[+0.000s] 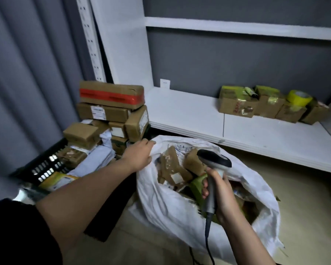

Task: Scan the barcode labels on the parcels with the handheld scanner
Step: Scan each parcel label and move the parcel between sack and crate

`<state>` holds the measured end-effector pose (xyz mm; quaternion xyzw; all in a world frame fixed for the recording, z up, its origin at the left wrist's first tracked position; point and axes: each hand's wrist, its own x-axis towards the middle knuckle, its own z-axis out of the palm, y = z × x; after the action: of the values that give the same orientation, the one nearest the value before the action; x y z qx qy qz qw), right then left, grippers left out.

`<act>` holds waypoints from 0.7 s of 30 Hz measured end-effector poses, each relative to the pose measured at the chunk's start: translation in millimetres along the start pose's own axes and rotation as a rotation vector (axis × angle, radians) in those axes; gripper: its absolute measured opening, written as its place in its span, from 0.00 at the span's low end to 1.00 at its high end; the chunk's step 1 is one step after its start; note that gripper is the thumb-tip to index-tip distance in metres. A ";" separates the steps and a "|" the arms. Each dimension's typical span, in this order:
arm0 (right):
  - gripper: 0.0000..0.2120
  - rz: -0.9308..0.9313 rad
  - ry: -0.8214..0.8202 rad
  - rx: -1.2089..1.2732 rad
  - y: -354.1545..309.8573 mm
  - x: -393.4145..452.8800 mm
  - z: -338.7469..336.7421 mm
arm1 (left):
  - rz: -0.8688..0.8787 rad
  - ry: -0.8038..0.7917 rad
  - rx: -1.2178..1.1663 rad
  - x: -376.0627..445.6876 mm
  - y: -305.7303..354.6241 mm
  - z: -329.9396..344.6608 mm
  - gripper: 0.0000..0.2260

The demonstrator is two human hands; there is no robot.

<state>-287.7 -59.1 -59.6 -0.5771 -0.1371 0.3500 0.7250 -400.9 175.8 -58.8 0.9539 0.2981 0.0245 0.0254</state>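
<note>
Head view: right hand (221, 190) grips scanner (214, 159) over white sack (172, 203) of brown parcels (172, 169); left hand (139, 154) pinches the sack's far-left rim. Left: black crate (46, 165) with stacked boxes (111, 106). Far right: shelf (189, 111) carrying taped boxes (237, 105) and a yellow tape roll (299, 97).

Dim and gray all over, with the white shelf (180, 109) as the brightest part. Soft and a bit blurry, most of all at the bottom left corner. Bent lines near the edges, like the leaning curtain (27, 73).
</note>
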 end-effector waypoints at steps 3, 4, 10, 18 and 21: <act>0.05 -0.033 -0.082 -0.027 -6.2 -2.1 51.7 | -0.117 0.021 0.039 -18.5 -50.2 -33.3 0.28; 0.06 -0.048 -0.106 -0.042 -8.3 -0.6 69.7 | -0.156 0.017 0.041 -23.6 -65.1 -43.8 0.30; 0.08 -0.030 -0.152 -0.047 -20.5 32.4 150.2 | -0.227 0.078 0.131 -14.8 -125.0 -85.4 0.38; 0.09 -0.070 -0.138 -0.079 -23.2 119.2 193.9 | -0.185 0.199 0.350 94.4 -149.4 -87.2 0.48; 0.07 -0.067 -0.125 -0.076 -15.7 154.4 200.4 | -0.169 0.197 0.454 140.7 -152.5 -73.9 0.51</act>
<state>-292.3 190.8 -17.2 -0.5763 -0.2148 0.3555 0.7039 -376.5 383.7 9.7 0.9000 0.3755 0.0474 -0.2164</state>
